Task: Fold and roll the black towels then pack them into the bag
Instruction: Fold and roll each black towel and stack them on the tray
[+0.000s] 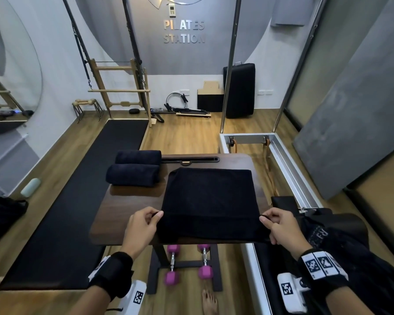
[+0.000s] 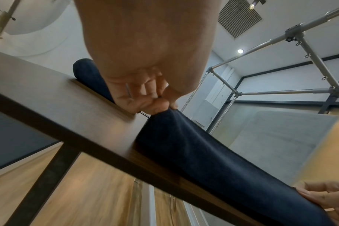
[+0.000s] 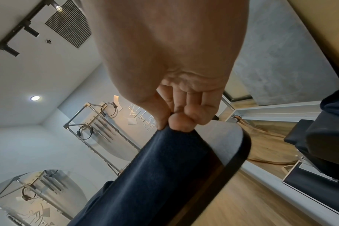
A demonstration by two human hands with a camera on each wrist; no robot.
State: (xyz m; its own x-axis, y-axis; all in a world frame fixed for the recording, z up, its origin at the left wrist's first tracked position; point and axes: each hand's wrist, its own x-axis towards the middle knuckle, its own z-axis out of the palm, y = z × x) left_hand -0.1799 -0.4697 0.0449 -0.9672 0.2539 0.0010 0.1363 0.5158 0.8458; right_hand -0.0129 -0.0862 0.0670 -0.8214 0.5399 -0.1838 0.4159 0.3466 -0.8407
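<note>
Your left hand (image 1: pixel 139 226) pinches near-left corner of black towel (image 1: pixel 210 201), thumb against fingers; your right hand (image 1: pixel 280 226) pinches near-right corner same way. Towel lies flat on tabletop (image 1: pixel 114 214), near edge hanging over front. Two rolled towels (image 1: pixel 133 175) touching side by side at far-left of tabletop.

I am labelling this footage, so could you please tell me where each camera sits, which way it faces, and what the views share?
Head: worn on the head, looking forward and down at the flat towel on the table; both hands show, left hand and right hand, plus a bare foot.
Left wrist: under the left hand, looking up along the fingers pinching a towel corner; the right hand shows at the frame's lower right.
Right wrist: under the right hand, looking up at its pinched corner.
Shared: all three views show the flat towel and the table edge.
</note>
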